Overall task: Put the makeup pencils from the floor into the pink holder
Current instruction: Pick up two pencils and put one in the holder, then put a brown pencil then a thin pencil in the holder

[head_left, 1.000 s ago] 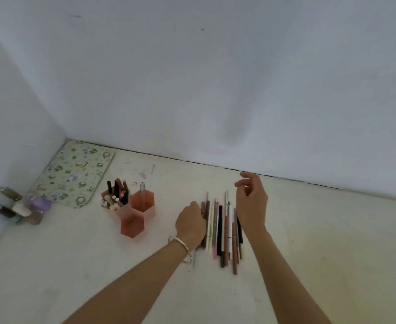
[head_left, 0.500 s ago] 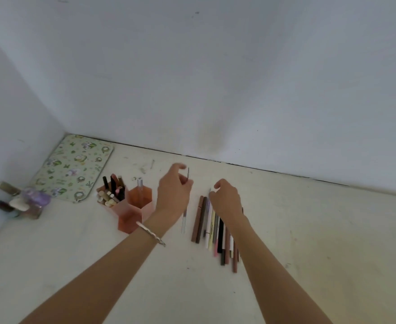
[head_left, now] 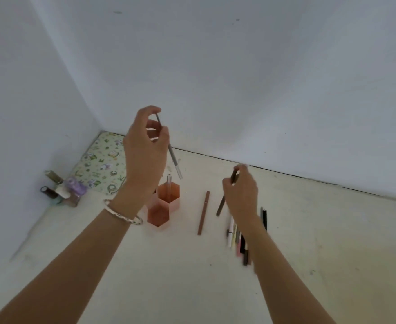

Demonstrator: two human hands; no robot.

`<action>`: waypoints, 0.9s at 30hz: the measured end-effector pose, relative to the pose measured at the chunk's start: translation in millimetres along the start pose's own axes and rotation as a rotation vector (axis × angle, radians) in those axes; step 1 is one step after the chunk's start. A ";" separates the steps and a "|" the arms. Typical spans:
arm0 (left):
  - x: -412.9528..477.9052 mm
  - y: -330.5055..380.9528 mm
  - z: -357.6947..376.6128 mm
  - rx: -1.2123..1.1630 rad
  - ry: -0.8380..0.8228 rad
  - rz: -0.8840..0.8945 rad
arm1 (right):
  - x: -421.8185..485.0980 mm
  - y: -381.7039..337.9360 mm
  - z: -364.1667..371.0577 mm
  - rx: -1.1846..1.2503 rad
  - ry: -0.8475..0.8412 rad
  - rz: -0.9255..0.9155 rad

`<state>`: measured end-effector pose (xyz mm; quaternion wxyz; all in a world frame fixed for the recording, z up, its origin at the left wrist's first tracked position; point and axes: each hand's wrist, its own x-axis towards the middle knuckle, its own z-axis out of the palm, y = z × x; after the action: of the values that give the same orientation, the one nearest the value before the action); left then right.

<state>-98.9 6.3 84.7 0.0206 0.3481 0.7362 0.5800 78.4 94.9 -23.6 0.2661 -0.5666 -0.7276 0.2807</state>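
The pink holder (head_left: 169,197), made of hexagonal cups, stands on the floor; my left wrist hides its left part. My left hand (head_left: 144,152) is raised above it, pinching a thin grey pencil (head_left: 174,161) whose lower tip hangs just over the rear cup. To the right, my right hand (head_left: 240,195) grips a dark brown pencil (head_left: 221,205), lifted at a slant off the floor. One brown pencil (head_left: 203,212) lies alone between holder and right hand. Several more pencils (head_left: 236,239) lie in a row, partly under my right forearm.
Small nail polish bottles (head_left: 62,190) cluster in the left corner by the wall. A green patterned mat (head_left: 101,164) lies behind them. White walls close the corner on the left and behind; bare floor stretches right and toward me.
My left hand lifted the grey pencil and carried it left, above the holder. My right hand picked a dark brown pencil out of the row. The camera view shifted closer.
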 end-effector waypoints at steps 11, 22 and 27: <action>-26.3 -57.0 -11.5 0.663 -0.332 0.101 | -28.0 -66.3 5.9 0.545 0.101 -0.194; -34.0 -12.9 -16.5 0.155 -0.049 0.122 | -51.1 -47.7 38.4 0.327 0.055 -0.362; -92.7 -31.9 39.6 0.356 -0.510 0.067 | -27.0 -21.8 5.8 0.419 0.232 -0.113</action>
<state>-27.1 -12.9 9.4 0.1243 0.5044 0.7855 0.3364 65.5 63.7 -14.0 0.4747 -0.4859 -0.6486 0.3432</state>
